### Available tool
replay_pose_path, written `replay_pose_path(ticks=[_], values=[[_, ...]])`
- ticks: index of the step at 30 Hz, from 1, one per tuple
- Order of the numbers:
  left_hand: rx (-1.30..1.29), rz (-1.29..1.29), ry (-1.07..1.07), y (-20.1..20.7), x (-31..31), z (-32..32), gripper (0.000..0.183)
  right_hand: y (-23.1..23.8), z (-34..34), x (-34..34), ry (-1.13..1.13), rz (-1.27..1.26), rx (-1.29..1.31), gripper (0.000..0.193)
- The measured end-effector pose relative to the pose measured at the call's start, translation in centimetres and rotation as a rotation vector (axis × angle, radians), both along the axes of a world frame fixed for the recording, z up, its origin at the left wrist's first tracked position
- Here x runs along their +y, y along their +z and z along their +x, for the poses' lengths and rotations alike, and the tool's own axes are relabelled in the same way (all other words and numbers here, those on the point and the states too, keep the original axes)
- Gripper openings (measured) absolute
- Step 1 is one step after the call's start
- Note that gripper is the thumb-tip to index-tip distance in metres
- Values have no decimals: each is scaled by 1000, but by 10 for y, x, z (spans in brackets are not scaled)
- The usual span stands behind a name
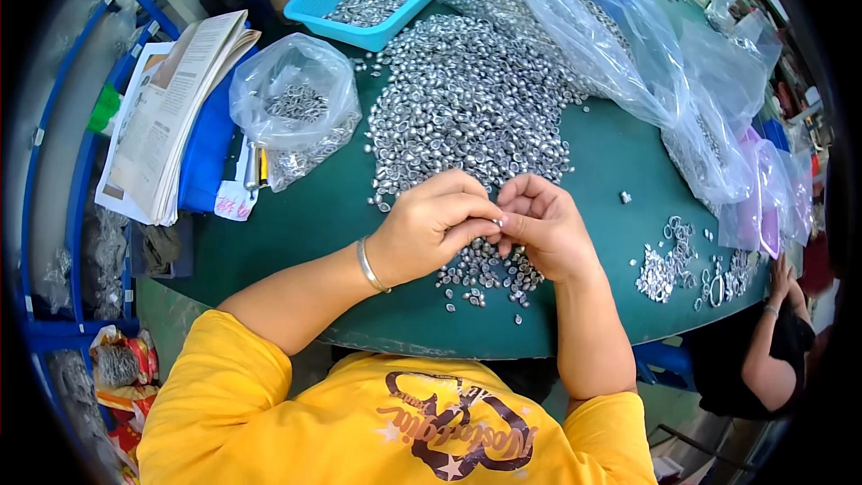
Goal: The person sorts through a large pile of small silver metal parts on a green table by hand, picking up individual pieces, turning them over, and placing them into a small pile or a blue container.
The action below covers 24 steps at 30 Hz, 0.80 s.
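My left hand (pixel 440 220) and my right hand (pixel 543 224) meet above the near edge of a large heap of small silver metal pieces (pixel 467 108). Between the pinched fingertips of both hands sits a tiny silver metal piece (pixel 499 223), mostly covered by the fingers. The pieces in the heap look like small rounded, cup-like ovals. Under and just in front of my hands lies a smaller cluster of the same pieces (pixel 489 271). A bracelet (pixel 368 267) circles my left wrist.
Behind the heap stands a blue plastic basket (pixel 314 13) with more pieces. To the left are a clear bag of metal parts (pixel 292 99) and stacked papers (pixel 175 117). Large plastic bags (pixel 620 45) spread at right, near loose rings (pixel 664 269) and another person's arm (pixel 763 350).
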<state>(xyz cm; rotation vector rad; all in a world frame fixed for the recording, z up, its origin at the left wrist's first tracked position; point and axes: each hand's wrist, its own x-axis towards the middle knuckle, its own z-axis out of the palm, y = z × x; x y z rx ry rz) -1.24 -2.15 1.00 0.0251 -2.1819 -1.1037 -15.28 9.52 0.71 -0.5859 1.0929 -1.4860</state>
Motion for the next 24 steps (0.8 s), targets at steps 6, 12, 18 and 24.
replay_pose_path(ticks=[6,12,18,24], values=[[-144,431,58,-7,-2,5,13,7,16,-2,-109,-91,397,17],[-246,757,-59,-13,0,2,19,-5,12,0,-153,-27,718,8],[-190,891,-100,-14,1,1,16,0,21,-9,-280,-240,1201,7],[-87,815,84,-3,-8,2,10,6,16,-7,-416,-297,1236,7]])
